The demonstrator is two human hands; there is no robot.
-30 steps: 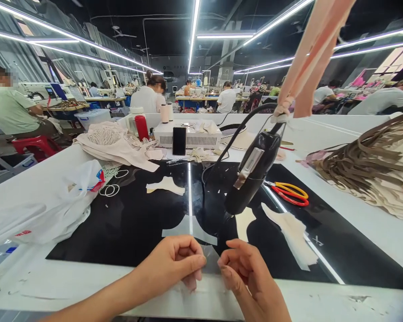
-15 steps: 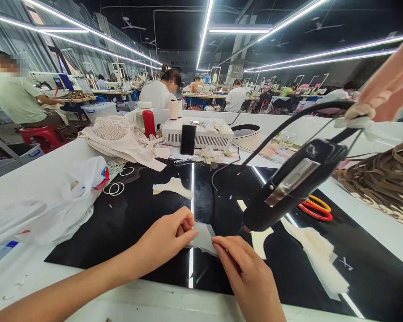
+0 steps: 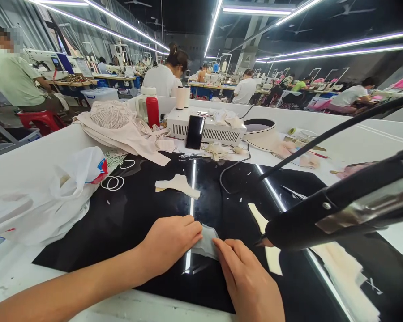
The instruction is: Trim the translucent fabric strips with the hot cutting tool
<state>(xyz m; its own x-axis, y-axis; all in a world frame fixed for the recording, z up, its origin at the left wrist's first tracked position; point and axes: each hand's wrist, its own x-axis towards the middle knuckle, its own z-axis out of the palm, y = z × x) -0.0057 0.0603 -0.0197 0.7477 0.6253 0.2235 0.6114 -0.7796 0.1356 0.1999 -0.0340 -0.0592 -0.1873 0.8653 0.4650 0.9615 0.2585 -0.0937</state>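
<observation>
A small, pale, thin fabric piece (image 3: 205, 242) lies between my two hands, over the black board (image 3: 127, 232). My left hand (image 3: 177, 237) pinches its left edge, the fingertips curled together. At its right edge, my right hand (image 3: 246, 273) grips it between thumb and forefinger. A black cylindrical tool (image 3: 309, 219) with a pointed tip and a cable slants in from the right, near my right hand. Under its tip lies a cream curved template-like piece (image 3: 272, 259). Farther off is a cream fabric cutout (image 3: 178, 185); a stack of cream cut pieces (image 3: 344, 273) rests at the right.
A white plastic bag (image 3: 70, 197) and white elastic loops (image 3: 114, 183) lie at the left. Behind the board are a heap of beige fabric (image 3: 121, 134), a phone (image 3: 195, 132) against a white vented box (image 3: 221, 133), and a red bottle (image 3: 152, 112). Several people work at sewing machines beyond.
The view has shifted. The black tool now fills more of the right side, and the hand with tape that was by its cord has left view. Both my hands still hold the fabric piece.
</observation>
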